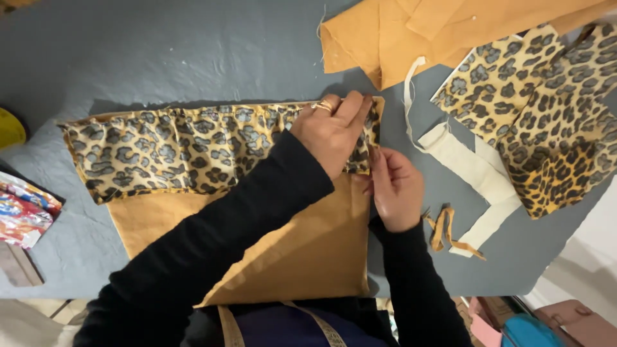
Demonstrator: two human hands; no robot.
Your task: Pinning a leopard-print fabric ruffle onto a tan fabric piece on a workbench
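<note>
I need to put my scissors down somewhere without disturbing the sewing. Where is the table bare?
The widest bare stretch of the grey table lies above the leopard strip, left of the tan fabric pile. A smaller patch sits at lower left, between the tan panel and the colourful packet. The right side is crowded: leopard pieces, white strips, scraps.

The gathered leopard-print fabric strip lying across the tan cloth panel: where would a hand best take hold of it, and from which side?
Probably at the free left end of the gathered leopard-print fabric strip, coming from the left. That end overhangs the tan cloth panel onto the grey table, while the left hand and right hand occupy the right end.
</note>
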